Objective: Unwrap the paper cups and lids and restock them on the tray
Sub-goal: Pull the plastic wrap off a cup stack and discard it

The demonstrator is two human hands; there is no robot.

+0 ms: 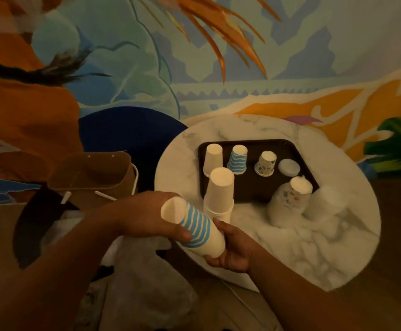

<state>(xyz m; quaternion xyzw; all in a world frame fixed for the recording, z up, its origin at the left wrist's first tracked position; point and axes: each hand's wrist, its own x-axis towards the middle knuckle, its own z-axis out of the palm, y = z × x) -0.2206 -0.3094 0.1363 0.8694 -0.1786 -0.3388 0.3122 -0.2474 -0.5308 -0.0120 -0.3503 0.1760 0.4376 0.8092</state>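
A stack of blue-striped paper cups (pixel 196 229) lies tilted between my hands above the table's near edge. My left hand (pixel 147 215) grips its upper end and my right hand (pixel 233 249) cups its lower end. On the dark tray (pixel 290 149) stand upside-down a white cup stack (pixel 213 158), a blue-striped cup (pixel 237 160), a patterned cup (pixel 265 163) and a stack of white lids (pixel 289 167). A taller white cup stack (pixel 219 194) stands at the tray's near-left corner. A wrapped patterned cup stack (pixel 288 201) and a wrapped lid stack (pixel 323 201) stand at the tray's near-right edge.
The round marble table (pixel 314 247) carries the tray. A brown bag (pixel 92 175) sits to the left beside a dark blue seat (pixel 127 134). Crumpled clear plastic (pixel 147 283) lies on the floor below my arms. A painted wall rises behind the table.
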